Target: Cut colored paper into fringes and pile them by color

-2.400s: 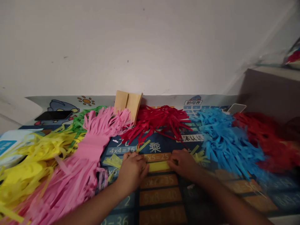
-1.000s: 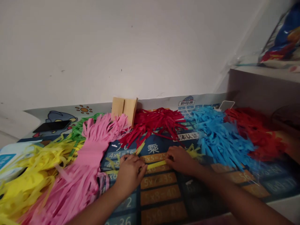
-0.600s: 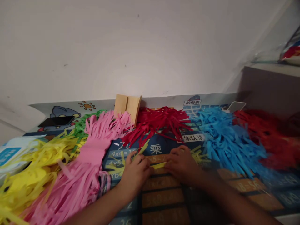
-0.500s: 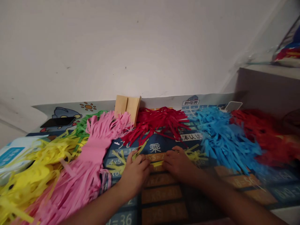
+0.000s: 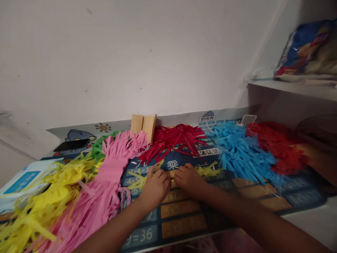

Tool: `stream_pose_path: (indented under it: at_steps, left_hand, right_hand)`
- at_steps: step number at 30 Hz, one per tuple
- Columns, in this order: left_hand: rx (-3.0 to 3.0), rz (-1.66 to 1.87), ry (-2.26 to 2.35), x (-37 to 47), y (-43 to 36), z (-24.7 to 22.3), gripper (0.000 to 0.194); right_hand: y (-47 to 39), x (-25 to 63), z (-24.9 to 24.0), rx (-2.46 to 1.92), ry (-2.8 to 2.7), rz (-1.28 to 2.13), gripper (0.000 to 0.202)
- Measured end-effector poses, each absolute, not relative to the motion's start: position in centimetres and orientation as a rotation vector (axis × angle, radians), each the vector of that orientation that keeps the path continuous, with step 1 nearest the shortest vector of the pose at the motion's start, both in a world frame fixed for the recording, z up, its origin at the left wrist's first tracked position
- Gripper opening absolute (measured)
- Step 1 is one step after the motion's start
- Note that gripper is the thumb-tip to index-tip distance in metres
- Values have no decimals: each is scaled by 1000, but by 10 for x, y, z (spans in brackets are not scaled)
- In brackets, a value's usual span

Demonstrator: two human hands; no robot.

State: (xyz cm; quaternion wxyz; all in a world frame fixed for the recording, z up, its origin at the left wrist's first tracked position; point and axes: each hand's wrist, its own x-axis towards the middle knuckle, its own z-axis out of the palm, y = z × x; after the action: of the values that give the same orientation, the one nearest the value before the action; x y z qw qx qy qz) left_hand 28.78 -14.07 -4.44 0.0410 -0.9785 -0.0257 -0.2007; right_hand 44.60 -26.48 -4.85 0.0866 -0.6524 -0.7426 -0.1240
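Observation:
A slim yellow tissue-paper tassel lies across the middle of the mat, its left fringe (image 5: 137, 181) and right fringe (image 5: 209, 171) spreading out past my hands. My left hand (image 5: 157, 183) has its fingers closed around the left part of the twisted middle. Close beside it, my right hand (image 5: 188, 180) grips the right part, fingers curled down. Only a narrow gap separates the two hands, and most of the tassel's middle is hidden under them. Just beyond them lies a dark red fringed tassel (image 5: 176, 140).
Pink fringed paper (image 5: 112, 170), yellow fringed paper (image 5: 47, 196) and a green tassel (image 5: 98, 149) lie left. A phone (image 5: 71, 145) and a white-blue packet (image 5: 22, 181) are farther left. Folded tan card (image 5: 143, 127) stands by the wall. Blue (image 5: 240, 151) and red (image 5: 279, 146) tassels lie right, near a shelf (image 5: 295, 89).
My hands have come closer together along the yellow tassel, both keeping their grip. The view has shifted, showing more of the shelf on the right and the mat's front edge.

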Motion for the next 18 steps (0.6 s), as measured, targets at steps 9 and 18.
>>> stream_pose_path:
  at_steps: [9,18]
  left_hand:
    - [-3421,-645,-454,278,-127,-49,13]
    - [-3120,-538,-434,289,-136,-47,5]
  right_hand:
    - [-283,472,-53,-2087,-1681,188,6]
    - [-274,475,-46,-1924,-2210,-40,11]
